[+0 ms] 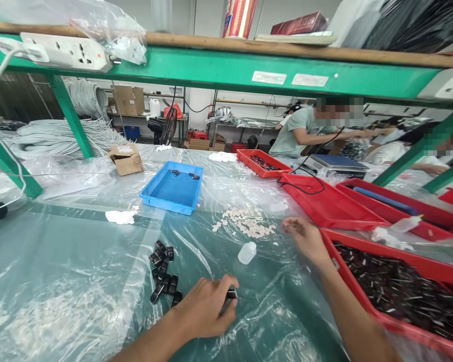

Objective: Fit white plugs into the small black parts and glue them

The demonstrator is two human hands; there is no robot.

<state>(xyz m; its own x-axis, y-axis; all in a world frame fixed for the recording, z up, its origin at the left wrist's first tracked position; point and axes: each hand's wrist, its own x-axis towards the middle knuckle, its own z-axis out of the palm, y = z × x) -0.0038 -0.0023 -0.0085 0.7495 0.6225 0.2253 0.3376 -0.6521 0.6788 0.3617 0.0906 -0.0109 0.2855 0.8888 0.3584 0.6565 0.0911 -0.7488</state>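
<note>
My left hand [211,306] is closed around a small black plastic part [231,294] with a pale stripe, gripping it between thumb and fingers just above the table. Left of it lies a loose cluster of similar black parts [164,276]. My right hand [304,239] is at the right edge of a spread of small white pieces [249,221]. Its fingers are curled together and a little blurred; whatever they may hold is hidden. Between the hands, a small translucent white bottle [246,253] is on the plastic sheeting.
A blue tray [166,203] with a few black parts stands beyond the cluster. Red trays [347,251] line the right side, the nearest full of dark parts. Overhead runs a green shelf beam [211,63]. A co-worker [294,133] sits across the table.
</note>
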